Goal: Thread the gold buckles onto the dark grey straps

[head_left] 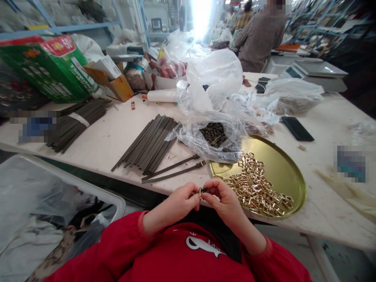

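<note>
A: Nearest items first. State of hands?
B: Left hand (184,197) pinched closed on a gold-toned buckle (200,192); right hand (223,197) likewise, with a dark strip (205,190) at the fingertips. Located before a red sweatshirt (164,258), near the edge of a pale table (110,131). Cannot tell the seating of strip in buckle.
A: Next out?
B: Two flat, matte straps (173,172), at least one buckle-ended. To the right, a round, polished gold tray (282,164) with raised rim, bearing a heap of glossy, open-framed buckles (261,192).
A: Obstructions?
B: Crinkled clear bag (235,129) overlapping the tray's far rim, open on small dark pieces (213,133). Left of it, straight stacked strips (147,143). Beyond the tray, a black phone (297,128), lying flat.
A: Markings?
B: On the sweatshirt, white print, distorted by folds. On a green-and-red carton (66,74), "50" legible; other lettering too blurred to confirm. Farthest, a person (261,37) in a brown top.
</note>
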Action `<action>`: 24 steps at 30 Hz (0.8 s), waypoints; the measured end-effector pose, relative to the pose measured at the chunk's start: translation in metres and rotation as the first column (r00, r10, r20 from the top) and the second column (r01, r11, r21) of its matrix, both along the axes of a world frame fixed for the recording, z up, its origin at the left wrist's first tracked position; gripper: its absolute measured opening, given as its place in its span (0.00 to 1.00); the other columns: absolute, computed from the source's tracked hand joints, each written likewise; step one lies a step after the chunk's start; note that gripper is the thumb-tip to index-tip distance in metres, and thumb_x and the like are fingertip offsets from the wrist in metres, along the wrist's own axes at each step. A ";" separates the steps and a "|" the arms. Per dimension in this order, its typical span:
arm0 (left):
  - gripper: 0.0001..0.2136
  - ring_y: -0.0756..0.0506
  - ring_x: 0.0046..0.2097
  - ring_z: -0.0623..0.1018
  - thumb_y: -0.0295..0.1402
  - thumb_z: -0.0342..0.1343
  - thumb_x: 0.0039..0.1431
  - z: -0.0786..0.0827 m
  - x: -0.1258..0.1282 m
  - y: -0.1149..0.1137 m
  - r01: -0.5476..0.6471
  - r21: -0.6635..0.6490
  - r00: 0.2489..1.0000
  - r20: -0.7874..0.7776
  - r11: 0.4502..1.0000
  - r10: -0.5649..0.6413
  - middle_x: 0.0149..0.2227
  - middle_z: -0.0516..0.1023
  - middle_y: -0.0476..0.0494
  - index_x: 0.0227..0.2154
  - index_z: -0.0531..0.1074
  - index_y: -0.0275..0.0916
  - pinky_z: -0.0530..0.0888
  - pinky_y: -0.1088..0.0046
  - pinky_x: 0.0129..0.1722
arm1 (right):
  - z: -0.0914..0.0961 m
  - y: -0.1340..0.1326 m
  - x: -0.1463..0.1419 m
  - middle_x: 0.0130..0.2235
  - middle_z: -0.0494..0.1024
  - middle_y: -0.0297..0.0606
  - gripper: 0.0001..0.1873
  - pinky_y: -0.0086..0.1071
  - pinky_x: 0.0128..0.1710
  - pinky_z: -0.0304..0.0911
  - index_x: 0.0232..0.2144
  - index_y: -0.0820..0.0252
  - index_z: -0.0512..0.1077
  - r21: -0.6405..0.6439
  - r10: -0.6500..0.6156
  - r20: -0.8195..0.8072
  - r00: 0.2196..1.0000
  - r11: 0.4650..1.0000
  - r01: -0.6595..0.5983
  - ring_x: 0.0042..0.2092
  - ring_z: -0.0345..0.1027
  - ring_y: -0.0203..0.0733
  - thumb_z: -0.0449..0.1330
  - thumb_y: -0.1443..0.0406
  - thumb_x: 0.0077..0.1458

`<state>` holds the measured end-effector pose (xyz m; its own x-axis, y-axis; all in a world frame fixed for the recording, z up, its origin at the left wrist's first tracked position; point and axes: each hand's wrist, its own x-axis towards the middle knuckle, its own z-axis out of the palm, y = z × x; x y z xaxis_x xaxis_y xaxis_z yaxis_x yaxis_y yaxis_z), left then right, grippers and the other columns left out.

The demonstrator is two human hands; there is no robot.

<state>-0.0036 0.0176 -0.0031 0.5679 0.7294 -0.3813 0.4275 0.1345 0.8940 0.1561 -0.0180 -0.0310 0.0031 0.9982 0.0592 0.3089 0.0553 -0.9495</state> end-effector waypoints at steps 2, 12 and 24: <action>0.05 0.50 0.30 0.68 0.31 0.46 0.51 0.004 0.000 -0.001 0.001 0.041 1.000 0.014 0.999 -0.001 0.25 0.69 0.52 0.28 0.64 0.37 0.62 0.75 0.31 | -0.001 -0.001 -0.002 0.29 0.68 0.31 0.08 0.29 0.30 0.61 0.32 0.58 0.66 0.030 -0.091 0.014 0.996 0.995 0.090 0.29 0.63 0.35 0.61 0.66 0.47; 0.09 0.52 0.26 0.65 0.37 0.45 0.56 0.008 0.002 -0.005 -0.097 0.019 0.988 0.124 0.995 0.094 0.23 0.66 0.53 0.27 0.62 0.37 0.62 0.76 0.26 | 0.001 -0.019 -0.009 0.39 0.73 0.42 0.12 0.38 0.41 0.65 0.40 0.55 0.71 0.453 -0.127 0.308 0.943 0.891 -0.028 0.41 0.68 0.43 0.54 0.70 0.53; 0.07 0.52 0.23 0.66 0.31 0.43 0.56 -0.010 0.003 -0.011 -0.166 0.071 0.983 0.089 0.984 0.159 0.22 0.69 0.54 0.36 0.63 0.37 0.63 0.77 0.28 | 0.003 -0.012 -0.003 0.36 0.74 0.38 0.09 0.34 0.37 0.65 0.39 0.56 0.68 0.175 -0.139 0.146 0.979 0.978 0.113 0.36 0.68 0.40 0.53 0.64 0.56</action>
<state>-0.0001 0.0064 -0.0130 0.4666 0.8404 -0.2759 0.3295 0.1244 0.9359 0.1532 -0.0300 -0.0278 0.1056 0.9668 0.2326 0.4678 0.1581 -0.8696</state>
